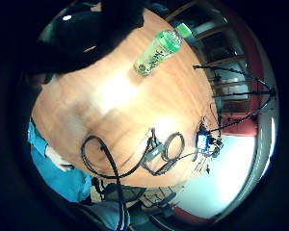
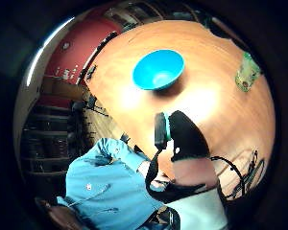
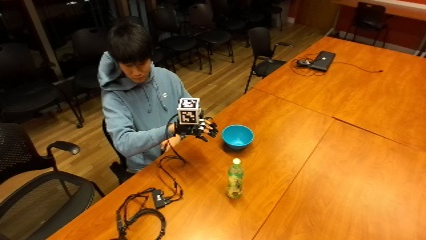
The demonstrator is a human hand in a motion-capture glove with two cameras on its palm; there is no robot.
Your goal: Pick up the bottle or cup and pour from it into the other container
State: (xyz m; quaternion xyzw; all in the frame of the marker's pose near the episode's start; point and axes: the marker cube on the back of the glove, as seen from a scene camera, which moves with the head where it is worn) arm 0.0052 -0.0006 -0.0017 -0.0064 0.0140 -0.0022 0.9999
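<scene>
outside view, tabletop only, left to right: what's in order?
Black cable bundle → gloved right hand, raised above the table edge → green bottle and blue bowl, nearly level with each other → laptop on the far table.

I see bottle point(image 3: 234, 179) upright on table point(image 3: 346, 165), bowl point(image 3: 237, 136) beyond it, apart. My hand point(image 3: 201, 128) raised just beside bowl, over table edge.

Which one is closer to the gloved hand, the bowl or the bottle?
The blue bowl. It sits just beside the gloved right hand; the green bottle stands farther along the table.
</scene>
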